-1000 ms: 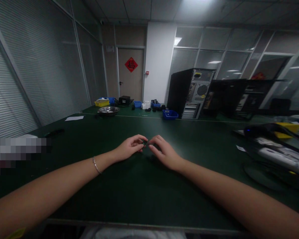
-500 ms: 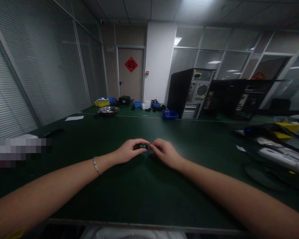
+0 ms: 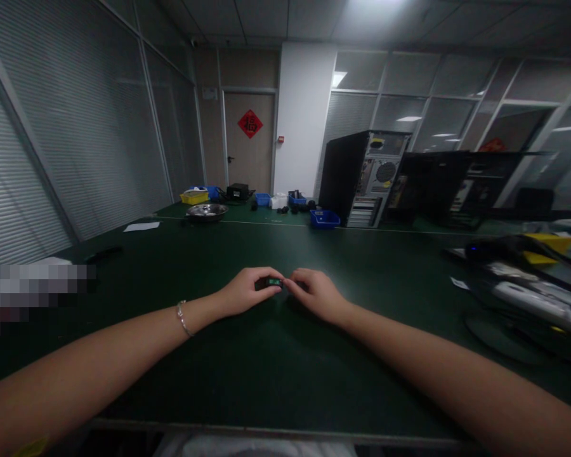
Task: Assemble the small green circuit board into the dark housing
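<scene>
Your left hand [image 3: 245,291] curls, thumb and fingers gripping a small dark-and-green object [image 3: 275,282] above the worktop's [image 3: 247,374] middle. Your right hand [image 3: 314,293] meets it, fingertips nearly closed (whether they pinch anything, I cannot tell). Toward the far edge sit a metal bowl [image 3: 207,212] and blue tray [image 3: 325,219].

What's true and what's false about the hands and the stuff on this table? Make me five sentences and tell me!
1. The left hand holds a small green thing. True.
2. The bracelet is on the right wrist. False: the bracelet is on the left wrist.
3. A metal dish is on the green table. True.
4. The red sign is round. False: the red sign is diamond-shaped.
5. A blue tray is beside the computer tower. True.
</scene>
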`<state>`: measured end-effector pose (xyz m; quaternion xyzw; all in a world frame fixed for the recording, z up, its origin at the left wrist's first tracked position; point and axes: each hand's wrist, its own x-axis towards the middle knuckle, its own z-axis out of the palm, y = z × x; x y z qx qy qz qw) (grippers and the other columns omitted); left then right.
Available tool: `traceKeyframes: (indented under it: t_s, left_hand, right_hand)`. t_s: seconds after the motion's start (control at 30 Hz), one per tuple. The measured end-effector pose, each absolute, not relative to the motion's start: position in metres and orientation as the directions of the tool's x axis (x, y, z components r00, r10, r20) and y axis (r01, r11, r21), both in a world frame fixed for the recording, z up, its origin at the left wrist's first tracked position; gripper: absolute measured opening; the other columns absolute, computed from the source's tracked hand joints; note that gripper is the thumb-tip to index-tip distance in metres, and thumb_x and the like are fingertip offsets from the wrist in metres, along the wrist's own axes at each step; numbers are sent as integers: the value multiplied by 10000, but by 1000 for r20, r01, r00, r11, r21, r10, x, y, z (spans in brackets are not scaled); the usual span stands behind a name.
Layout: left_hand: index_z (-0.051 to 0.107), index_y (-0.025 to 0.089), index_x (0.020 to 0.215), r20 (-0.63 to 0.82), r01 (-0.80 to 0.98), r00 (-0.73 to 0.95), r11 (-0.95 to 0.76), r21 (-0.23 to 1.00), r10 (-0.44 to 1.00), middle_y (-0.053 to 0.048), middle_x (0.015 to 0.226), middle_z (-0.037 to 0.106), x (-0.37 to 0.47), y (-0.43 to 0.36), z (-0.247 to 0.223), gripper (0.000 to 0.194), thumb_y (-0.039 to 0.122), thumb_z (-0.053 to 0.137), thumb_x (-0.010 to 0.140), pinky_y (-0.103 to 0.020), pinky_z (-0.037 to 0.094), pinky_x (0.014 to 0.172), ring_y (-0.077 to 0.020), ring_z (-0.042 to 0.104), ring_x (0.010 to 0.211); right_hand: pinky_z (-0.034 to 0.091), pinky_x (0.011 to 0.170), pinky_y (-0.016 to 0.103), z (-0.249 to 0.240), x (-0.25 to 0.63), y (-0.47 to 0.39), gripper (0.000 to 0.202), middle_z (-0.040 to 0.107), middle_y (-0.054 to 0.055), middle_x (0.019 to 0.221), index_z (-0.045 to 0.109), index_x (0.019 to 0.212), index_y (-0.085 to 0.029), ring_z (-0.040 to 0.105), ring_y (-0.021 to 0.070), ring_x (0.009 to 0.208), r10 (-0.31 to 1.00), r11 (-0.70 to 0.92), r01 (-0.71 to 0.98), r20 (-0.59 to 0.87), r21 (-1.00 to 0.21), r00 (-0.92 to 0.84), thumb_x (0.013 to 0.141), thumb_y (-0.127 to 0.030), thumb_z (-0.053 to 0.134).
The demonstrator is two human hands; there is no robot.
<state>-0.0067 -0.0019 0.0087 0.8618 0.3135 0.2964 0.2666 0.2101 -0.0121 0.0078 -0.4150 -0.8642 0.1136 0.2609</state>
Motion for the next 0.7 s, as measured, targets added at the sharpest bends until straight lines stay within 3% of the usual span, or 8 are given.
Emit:
traceKeyframes:
  t_s: [0.5, 0.7]
  left_hand:
    - [642, 203, 1111, 389, 401, 656, -735, 547, 647, -61, 1055, 676, -7, -3, 8, 259, 253, 571, 867, -311, 456, 858, -205, 614, 964]
    - [654, 202, 1114, 392, 403, 640, -723, 561, 661, -61, 1080, 683, -7, -4, 10, 260, 256, 573, 873, -314, 460, 881, -209, 617, 992]
  right_hand:
    - [354, 581, 233, 11, 210, -15, 308, 580, 9, 717, 620, 788, -179, 502, 126, 640, 753, 658, 656, 340, -369, -564, 954, -359, 434]
    - [341, 577, 233, 10, 211, -15, 318, 570, 7, 702, 609, 773, -178, 494, 125, 629, 754, 657, 659, 346, -366, -559, 955, -365, 428]
